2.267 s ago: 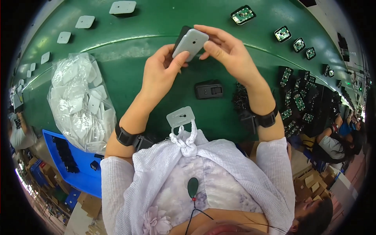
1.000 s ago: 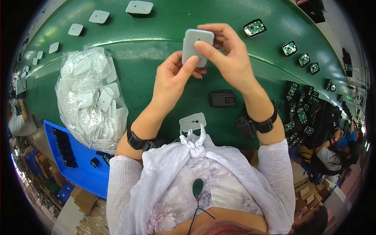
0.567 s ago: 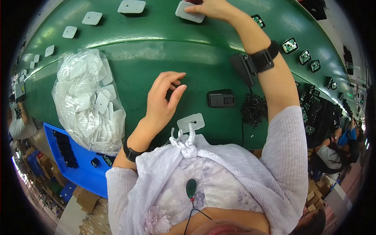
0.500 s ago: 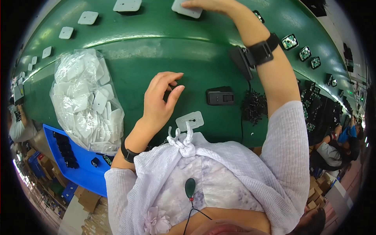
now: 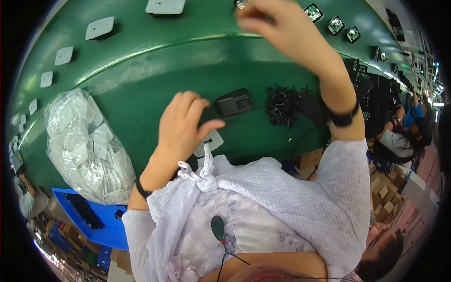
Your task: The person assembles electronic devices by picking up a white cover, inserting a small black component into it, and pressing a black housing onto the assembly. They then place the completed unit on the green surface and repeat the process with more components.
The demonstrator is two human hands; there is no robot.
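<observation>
Some space separates the thumb of the left hand (image 5: pixel 181 124) from its loosely bent fingers. The right hand (image 5: pixel 268 19) is blurred; one cannot tell if its fingers grip something. Just right of the left fingers lies a black device (image 5: pixel 234 103); near the left thumb, a white plate (image 5: pixel 213 140). Right of the right fingers lie circuit boards (image 5: pixel 336 25). Well left of all fingers lies a clear bag (image 5: pixel 89 150).
</observation>
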